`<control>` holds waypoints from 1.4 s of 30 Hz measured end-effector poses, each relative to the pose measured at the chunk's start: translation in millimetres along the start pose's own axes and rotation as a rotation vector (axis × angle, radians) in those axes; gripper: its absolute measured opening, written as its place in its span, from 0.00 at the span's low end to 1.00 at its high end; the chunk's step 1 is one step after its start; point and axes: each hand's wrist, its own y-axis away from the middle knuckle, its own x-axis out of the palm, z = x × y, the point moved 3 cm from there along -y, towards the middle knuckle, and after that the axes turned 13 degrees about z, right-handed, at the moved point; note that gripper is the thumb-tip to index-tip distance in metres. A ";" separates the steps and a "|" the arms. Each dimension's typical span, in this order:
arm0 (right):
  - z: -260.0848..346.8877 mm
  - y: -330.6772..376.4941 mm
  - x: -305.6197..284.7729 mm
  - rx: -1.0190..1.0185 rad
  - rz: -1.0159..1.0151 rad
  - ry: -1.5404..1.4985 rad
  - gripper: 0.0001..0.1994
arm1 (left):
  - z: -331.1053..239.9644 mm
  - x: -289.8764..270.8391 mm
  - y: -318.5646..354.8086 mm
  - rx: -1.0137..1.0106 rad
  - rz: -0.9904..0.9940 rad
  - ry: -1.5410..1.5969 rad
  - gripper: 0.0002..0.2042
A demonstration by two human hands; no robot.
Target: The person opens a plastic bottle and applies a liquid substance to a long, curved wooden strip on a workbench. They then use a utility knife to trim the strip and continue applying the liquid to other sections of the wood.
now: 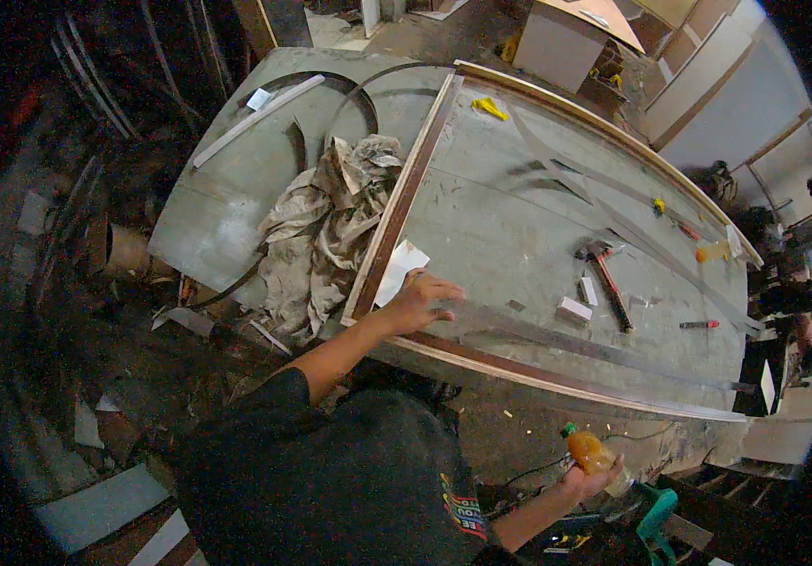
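My left hand (420, 300) hovers over the near left corner of a large wooden frame (394, 219) on the workbench, fingers stretched out and apart, with nothing in them. Beside it lies a white sheet of paper (402, 270). A long thin strip (557, 337) runs away from under the fingertips along the frame's near side. Below the bench edge, my right hand (580, 486) is wrapped round a clear plastic bottle (592, 453) with a green cap and amber contents. The bottle is tilted, its cap toward the bench.
Crumpled cloth (307, 241) lies left of the frame. Inside the frame are a red-handled hammer (613, 288), small white blocks (574, 309), a red marker-like stick (699, 324), another amber bottle (712, 252) and a yellow scrap (489, 108). A green tool (656, 517) stands at lower right.
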 end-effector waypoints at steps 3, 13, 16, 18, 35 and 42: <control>4.6 23.0 16.3 0.018 -0.003 0.003 0.37 | 5.7 -18.8 -2.4 0.079 -0.088 0.056 0.24; -17.6 33.0 27.1 0.198 0.300 -0.050 0.30 | 372.9 -288.4 -25.0 -0.538 -1.009 0.037 0.31; -40.1 24.0 81.5 0.223 0.309 0.022 0.23 | 468.6 -282.6 -37.2 -0.860 -0.517 -0.188 0.30; -51.7 28.8 130.7 0.306 0.394 0.000 0.21 | 492.4 -268.6 -36.1 -0.957 -0.394 -0.276 0.31; -277.5 -52.1 377.0 1.134 0.643 -0.493 0.23 | 55.0 -367.0 134.9 0.103 -1.057 -0.115 0.23; -308.0 -104.3 345.2 1.349 0.692 -0.635 0.31 | -36.4 -266.9 197.4 0.059 -1.105 0.185 0.29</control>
